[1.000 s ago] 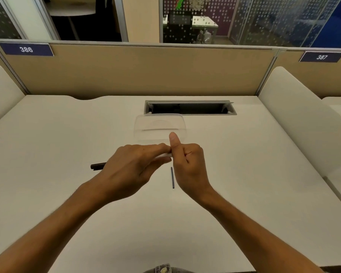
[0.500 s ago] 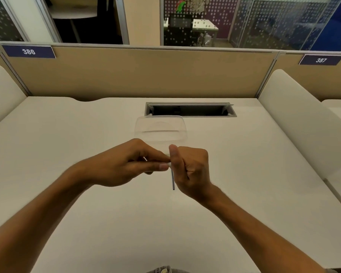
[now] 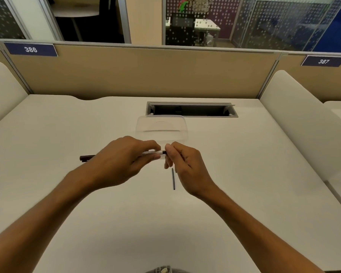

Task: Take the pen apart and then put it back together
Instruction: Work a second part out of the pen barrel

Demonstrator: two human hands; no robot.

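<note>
My left hand (image 3: pixel 124 160) grips a white pen barrel (image 3: pixel 153 152) that lies level above the desk, its dark end pointing right. My right hand (image 3: pixel 182 164) pinches that dark end between thumb and forefinger. A thin dark refill (image 3: pixel 173 178) lies on the desk just below my right hand, pointing toward me. A dark pen cap (image 3: pixel 86 158) lies on the desk to the left, partly hidden behind my left hand.
A clear plastic container (image 3: pixel 161 129) stands just beyond my hands. Behind it is an open cable slot (image 3: pixel 191 109) in the white desk (image 3: pixel 67 131). Beige partitions close the back, and white dividers flank both sides.
My hands have lifted slightly and drawn a little apart, so the white barrel shows between them. The dark cap on the left is in sight again. The refill has not moved.
</note>
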